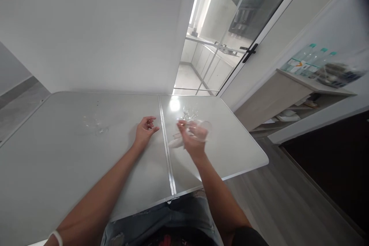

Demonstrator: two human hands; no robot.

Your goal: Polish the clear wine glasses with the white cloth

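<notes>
My left hand (146, 128) rests on the light table just left of the metal seam, fingers curled with the thumb apart and nothing held. Right of the seam, my right hand (194, 140) is closed around a clear drinking glass (208, 128), tilted and blurred by motion. A white cloth or tissue (175, 142) shows beside that hand, partly hidden by it; I cannot tell whether it is gripped too. Just beyond my right hand stand clear glass pieces (189, 111). Farther left on the table is a faint, see-through glass object (95, 123), its shape hard to make out.
The table (129, 184) meets a white wall (115, 27) at its far side. To the right, a wooden shelf (288, 96) carries several clear bottles (305, 59) with green caps. A glass door (219, 34) with a black handle stands at the back right.
</notes>
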